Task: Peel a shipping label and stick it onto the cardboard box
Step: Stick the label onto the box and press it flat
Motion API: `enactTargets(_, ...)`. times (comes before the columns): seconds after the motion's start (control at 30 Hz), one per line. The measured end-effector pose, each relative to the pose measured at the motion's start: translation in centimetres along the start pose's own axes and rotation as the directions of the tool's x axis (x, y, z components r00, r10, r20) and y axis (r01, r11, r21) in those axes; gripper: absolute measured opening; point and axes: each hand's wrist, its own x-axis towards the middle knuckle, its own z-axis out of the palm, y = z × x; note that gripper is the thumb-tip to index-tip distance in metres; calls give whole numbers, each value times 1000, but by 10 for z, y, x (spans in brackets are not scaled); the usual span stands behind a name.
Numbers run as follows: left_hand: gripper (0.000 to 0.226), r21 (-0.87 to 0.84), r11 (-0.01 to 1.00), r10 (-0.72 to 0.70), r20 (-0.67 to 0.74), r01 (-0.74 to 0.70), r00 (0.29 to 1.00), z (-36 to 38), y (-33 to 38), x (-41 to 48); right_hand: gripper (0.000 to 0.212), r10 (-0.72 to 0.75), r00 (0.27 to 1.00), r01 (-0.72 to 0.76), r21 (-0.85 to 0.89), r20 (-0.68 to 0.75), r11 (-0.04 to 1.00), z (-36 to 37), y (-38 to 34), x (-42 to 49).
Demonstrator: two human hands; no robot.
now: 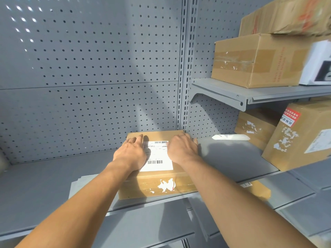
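Observation:
A flat brown cardboard box (157, 183) lies on the grey shelf (44, 185), its far end against the pegboard. A white shipping label (157, 156) with two barcodes lies flat on the box's top. My left hand (131, 154) rests palm down on the label's left edge, fingers spread toward the box's far end. My right hand (182, 149) presses flat on the label's right edge and the box top. Neither hand holds anything. Torn white tape remnants show on the box's near side.
Grey paper sheets (78, 183) lie under the box at its left. A white strip of backing paper (230, 137) lies on the shelf to the right. Several cardboard boxes (258, 59) stand on the right-hand shelves. A grey pegboard wall (89, 68) stands behind.

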Motion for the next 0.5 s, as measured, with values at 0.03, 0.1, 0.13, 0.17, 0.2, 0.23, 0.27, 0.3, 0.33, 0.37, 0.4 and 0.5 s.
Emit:
enactTargets(0.03,60,40,999,-7,-4,7,1000,-2,2,1,45,-13,1000,13,-13,0,1000,-1,-2,3)
enactTargets(0.1,68,127,991,-34,-4,34,999,-8,8,6,85,1,999,-2,17,55,1000,-2,-5,8)
enactTargets(0.13,72,162,986,-46,-4,46,999,-9,11,9,103,18,994,-24,52,107,998,-3,-5,10)
enactTargets(0.17,73,190,980,-54,-12,55,998,-9,15,12,117,32,987,-45,80,158,996,-2,-5,11)
enactTargets(0.2,74,211,975,-63,-27,67,998,-8,17,16,124,40,981,-58,91,191,994,-1,-4,12)
enactTargets(0.23,73,225,971,-78,-41,85,996,-6,18,18,126,44,978,-63,86,206,994,-1,-3,12)
enactTargets(0.27,73,230,967,-95,-53,105,994,-5,19,21,126,49,977,-66,80,205,995,-1,-3,13)
enactTargets(0.3,74,228,965,-116,-64,127,991,-4,20,24,125,55,978,-72,78,202,994,-2,-4,15)
enactTargets(0.33,76,217,965,-138,-74,151,988,-3,20,26,124,61,978,-78,80,201,994,-2,-4,16)
enactTargets(0.37,79,197,965,-158,-88,172,984,-3,19,27,124,67,978,-85,84,200,993,-3,-5,17)
enactTargets(0.4,82,169,967,-174,-105,189,979,-2,18,28,122,76,978,-94,87,193,992,-2,-6,19)
enactTargets(0.5,87,66,976,-199,-142,209,970,0,14,30,107,108,986,-121,97,127,988,3,-5,23)
